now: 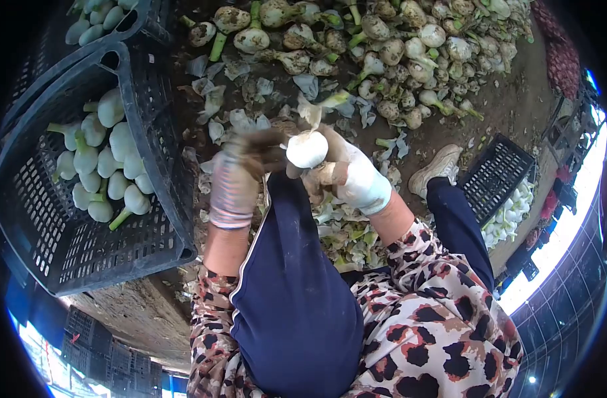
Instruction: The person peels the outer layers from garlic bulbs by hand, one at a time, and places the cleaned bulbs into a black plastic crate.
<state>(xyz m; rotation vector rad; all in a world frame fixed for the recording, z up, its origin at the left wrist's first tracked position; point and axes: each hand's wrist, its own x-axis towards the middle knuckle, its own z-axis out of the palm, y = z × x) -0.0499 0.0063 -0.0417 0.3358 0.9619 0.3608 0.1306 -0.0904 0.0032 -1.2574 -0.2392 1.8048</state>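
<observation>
My right hand (pixel 353 174), in a dirty white glove, holds a round white bulb (pixel 307 149) above my knee. My left hand (pixel 240 176), gloved and blurred with motion, is against the left side of the same bulb, fingers closed near its skin. A loose pale peel (pixel 311 111) sticks up just behind the bulb. A heap of unpeeled, muddy bulbs (pixel 389 46) with green stalks lies on the ground beyond my hands. Peeled skins (pixel 346 232) litter the ground beneath them.
A black plastic crate (pixel 151 159) at left holds several clean white bulbs (pixel 101 166). Another black crate (pixel 496 174) lies at right beside more white bulbs (pixel 509 215). My shoe (pixel 436 169) and blue trouser legs (pixel 290 292) fill the middle. Stacked crates (pixel 97 348) stand at the lower left.
</observation>
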